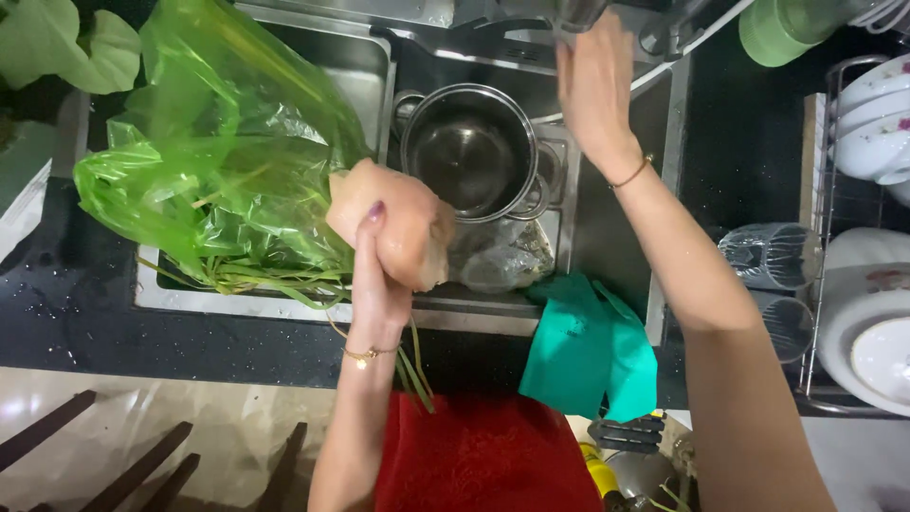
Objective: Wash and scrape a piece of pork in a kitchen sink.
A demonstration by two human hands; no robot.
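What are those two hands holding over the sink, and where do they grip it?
The left hand grips a pale, peach-coloured lump from below, beside the green plastic bag of leafy stalks. The right hand reaches up to the metal tap; its grip is hidden.

Pot (469,152) in sink (365,66), bag (218,142) left, cloth (583,346) on front rim, dish rack (867,218) right.

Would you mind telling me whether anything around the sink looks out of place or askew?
The green plastic bag of leafy greens sprawls over the sink's edge, stems dangling past the counter front. A teal cloth also hangs off the sink rim.
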